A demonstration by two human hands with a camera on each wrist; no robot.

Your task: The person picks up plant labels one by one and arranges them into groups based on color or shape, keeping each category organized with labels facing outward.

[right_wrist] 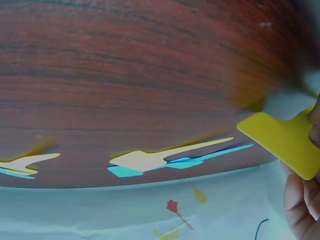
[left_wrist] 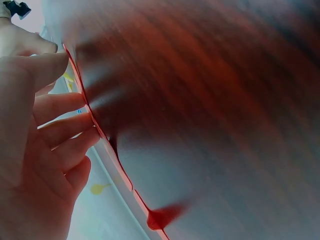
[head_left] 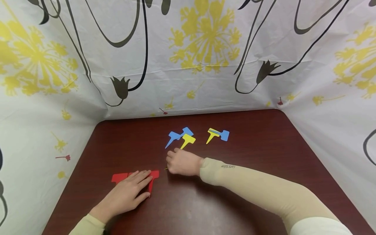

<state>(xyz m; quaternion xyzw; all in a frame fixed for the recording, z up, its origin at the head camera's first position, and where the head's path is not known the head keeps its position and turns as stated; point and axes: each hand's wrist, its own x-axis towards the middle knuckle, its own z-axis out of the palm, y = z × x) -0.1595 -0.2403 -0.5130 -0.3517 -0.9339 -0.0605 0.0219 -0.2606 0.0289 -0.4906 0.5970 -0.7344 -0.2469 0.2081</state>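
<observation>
Near left: left hand, fingers straight, on red tags, heads lined up, likely steadying them. Centre: right hand clamped on yellow tag, pinched presumably for control. Far: blue-yellow pile; right of it, blue-yellow pair, both overlapping, seemingly loose.

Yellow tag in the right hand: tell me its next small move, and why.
Probably lay the held yellow tag flat on the table, just right of the red tags. The right hand grips it close to that end of their row, while the left hand rests over the red tags.
</observation>
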